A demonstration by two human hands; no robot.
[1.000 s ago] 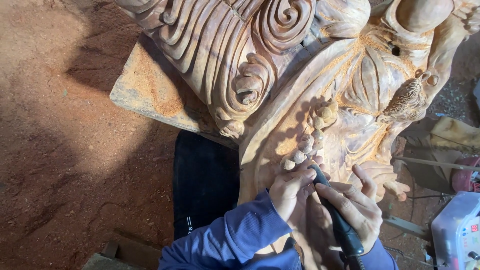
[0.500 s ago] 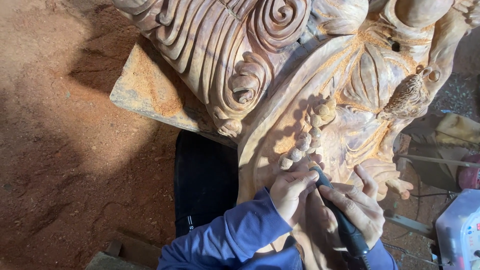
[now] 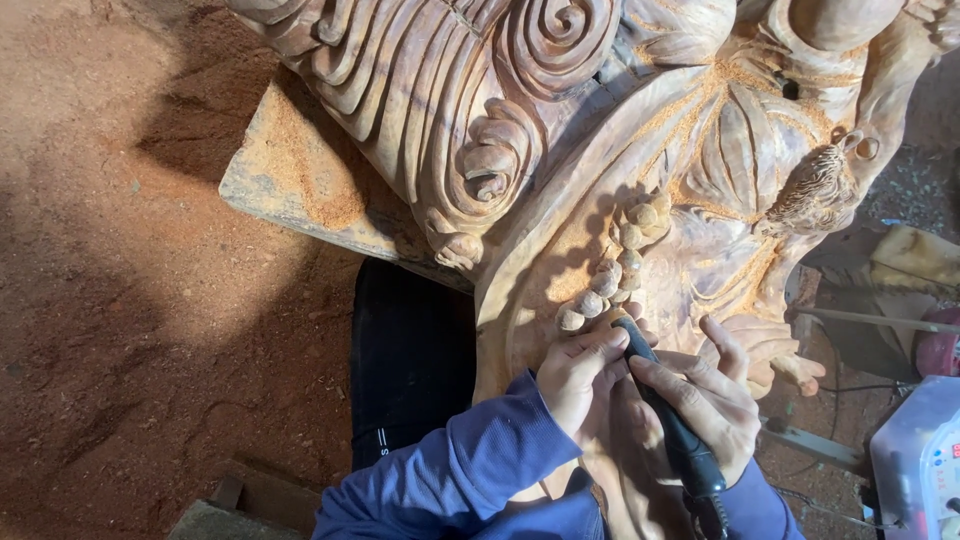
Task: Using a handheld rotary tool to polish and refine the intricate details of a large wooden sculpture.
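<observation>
**Fine detailing at the carved bead string**

At far left lies the dirt floor (image 3: 120, 300), reddish and strewn with sawdust. Next comes a wooden plank (image 3: 300, 190) dusted with shavings, on which the scrolled part of the wooden carving (image 3: 520, 130) rests. Below it shows the person's dark trouser leg (image 3: 410, 360).

Toward the middle, the left hand (image 3: 580, 375), in a blue sleeve (image 3: 470, 470), lies on the carving with fingers curled and pressed against the front of the rotary tool (image 3: 665, 415), steadying its tip. That tip meets the wood just below the carved beads (image 3: 615, 270), near the lowest bead. The right hand (image 3: 705, 400) wraps around the dark tool body like a pen, fingers closed on it; the cord runs out at the bottom edge.

To my judgement, the step in hand is cutting fine detail at the lower end of the bead string. The next move would call for small, controlled strokes, with the left hand bracing so the bit does not skip onto the rounded beads.

At far right stands a white device (image 3: 915, 460) with buttons, among scrap wood.
</observation>
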